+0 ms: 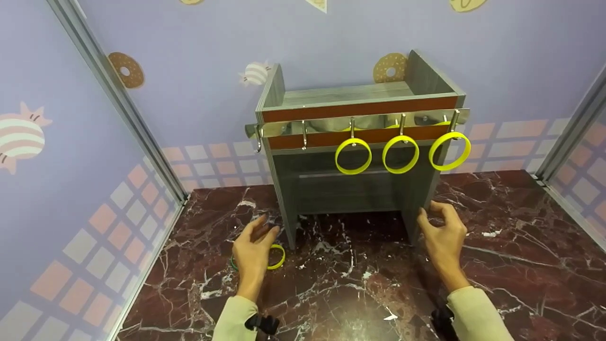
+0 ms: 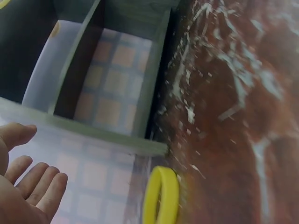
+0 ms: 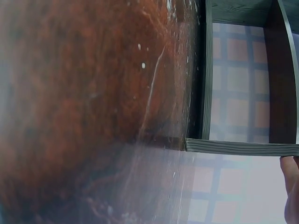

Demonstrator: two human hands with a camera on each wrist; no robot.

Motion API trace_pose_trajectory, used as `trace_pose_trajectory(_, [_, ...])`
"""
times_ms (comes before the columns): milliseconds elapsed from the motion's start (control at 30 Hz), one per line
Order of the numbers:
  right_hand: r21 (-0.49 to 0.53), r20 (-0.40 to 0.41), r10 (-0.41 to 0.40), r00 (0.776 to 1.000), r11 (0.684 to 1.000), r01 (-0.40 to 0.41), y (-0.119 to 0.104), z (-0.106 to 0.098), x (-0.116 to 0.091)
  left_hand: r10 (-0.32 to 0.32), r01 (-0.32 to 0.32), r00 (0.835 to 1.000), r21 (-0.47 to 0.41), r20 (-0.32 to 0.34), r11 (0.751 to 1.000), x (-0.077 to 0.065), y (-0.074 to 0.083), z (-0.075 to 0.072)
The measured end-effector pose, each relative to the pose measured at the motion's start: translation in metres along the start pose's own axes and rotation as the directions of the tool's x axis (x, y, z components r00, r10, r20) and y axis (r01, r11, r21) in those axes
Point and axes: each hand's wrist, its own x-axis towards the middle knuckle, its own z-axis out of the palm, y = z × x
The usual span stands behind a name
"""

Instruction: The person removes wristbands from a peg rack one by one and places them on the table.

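A grey wooden shelf unit (image 1: 432, 156) stands on the table with a metal hook rail (image 1: 331, 125) across its front. Three yellow rings, a left one (image 1: 338, 163), a middle one (image 1: 386, 163) and a right one (image 1: 466, 156), hang from hooks; the two leftmost hooks are bare. My left hand (image 1: 251, 253) hovers by the unit's left foot, fingers loosely bent and holding nothing. Behind it another yellow ring (image 2: 174, 196) lies on the table, beside a mostly hidden green ring (image 1: 233, 263). At the unit's right side panel, my right hand (image 1: 445, 237) touches the outer face with its fingertips.
The dark red marbled tabletop (image 1: 331, 303) surrounds the unit. A patterned purple wall (image 1: 189, 94) rises close behind it, and side panels enclose the table at left and right, with a metal post (image 1: 113, 94) at the left corner.
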Motion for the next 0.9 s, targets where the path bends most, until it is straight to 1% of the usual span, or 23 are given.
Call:
trace_pose_trajectory(67, [0.002, 0.0, -0.002, 1.0, 1.0, 0.002, -0.001, 0.0, 0.0, 0.027, -0.027, 0.999, -0.015, 0.02, 1.0, 0.002, 0.006, 0.006])
trace_pose_trajectory(167, [0.006, -0.001, -0.006, 1.0, 1.0, 0.006, -0.002, 0.0, 0.0, 0.068, -0.068, 0.997, -0.019, 0.032, 0.998, 0.006, 0.012, 0.013])
trace_pose_trajectory(300, [0.003, 0.001, -0.005, 1.0, 1.0, 0.005, -0.003, 0.0, 0.0, 0.083, -0.083, 0.996, -0.017, 0.038, 0.996, 0.01, 0.017, 0.023])
trace_pose_trajectory(467, [0.001, 0.003, 0.004, 1.0, 1.0, -0.004, -0.003, -0.001, 0.0, 0.069, -0.069, 0.997, -0.003, 0.036, 0.998, 0.015, 0.016, 0.032])
trace_pose_trajectory(667, [-0.015, 0.001, 0.006, 1.0, 1.0, -0.006, -0.002, 0.001, -0.002, 0.107, -0.106, 0.994, 0.056, -0.006, 0.993, 0.02, 0.011, 0.038])
trace_pose_trajectory(733, [-0.022, -0.003, 0.006, 1.0, 1.0, -0.006, -0.007, 0.001, -0.001, 0.121, -0.119, 0.992, 0.067, -0.021, 0.991, 0.021, 0.01, 0.04])
trace_pose_trajectory(833, [-0.02, -0.007, 0.001, 1.0, 1.0, -0.001, -0.025, 0.0, 0.0, 0.135, -0.132, 0.99, 0.071, -0.042, 0.989, 0.021, 0.009, 0.042])
trace_pose_trajectory(900, [-0.016, -0.011, -0.002, 1.0, 1.0, 0.002, -0.036, -0.002, 0.002, 0.157, -0.153, 0.986, 0.081, -0.056, 0.985, 0.022, 0.008, 0.044])
